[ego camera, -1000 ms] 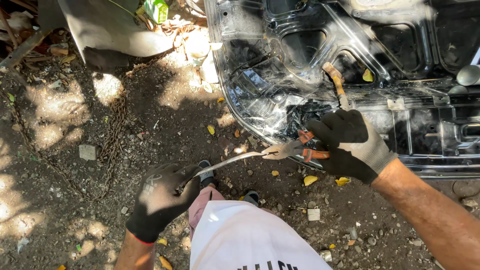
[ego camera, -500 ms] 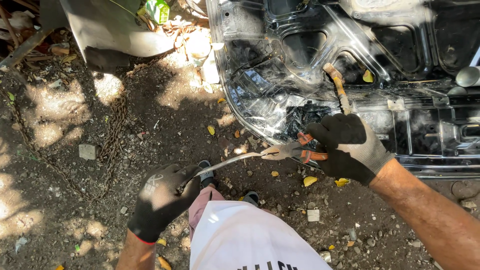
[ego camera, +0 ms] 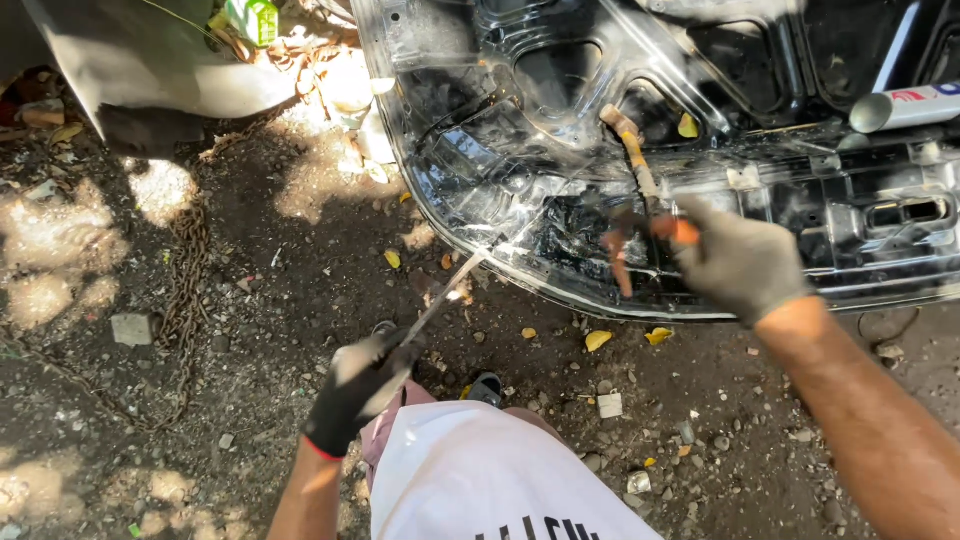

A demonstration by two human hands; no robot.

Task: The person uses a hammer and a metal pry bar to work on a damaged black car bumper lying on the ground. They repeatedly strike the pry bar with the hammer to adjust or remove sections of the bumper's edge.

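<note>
My left hand [ego camera: 360, 385], in a black glove, grips the lower end of a thin metal strip [ego camera: 445, 292]. The strip slants up to the right and ends near the rim of a black sheet-metal car panel [ego camera: 520, 90] lying on the dirt. My right hand [ego camera: 742, 262], in a grey glove, holds orange-handled pliers [ego camera: 622, 250] above the panel's lower edge. The pliers are blurred and sit apart from the strip's tip. A rusty tool with a wooden handle [ego camera: 632, 155] lies on the panel just above the pliers.
A spray can [ego camera: 900, 108] rests on the panel at the top right. A rusty chain [ego camera: 185, 300] trails over the dirt on the left. Small stones and yellow leaves [ego camera: 598, 340] are scattered about. My white shirt [ego camera: 480, 480] fills the bottom centre.
My right hand pulled the pliers off the strip's tip and moved them right, over the panel. My left hand, with the strip still in it, shifted a little to the right.
</note>
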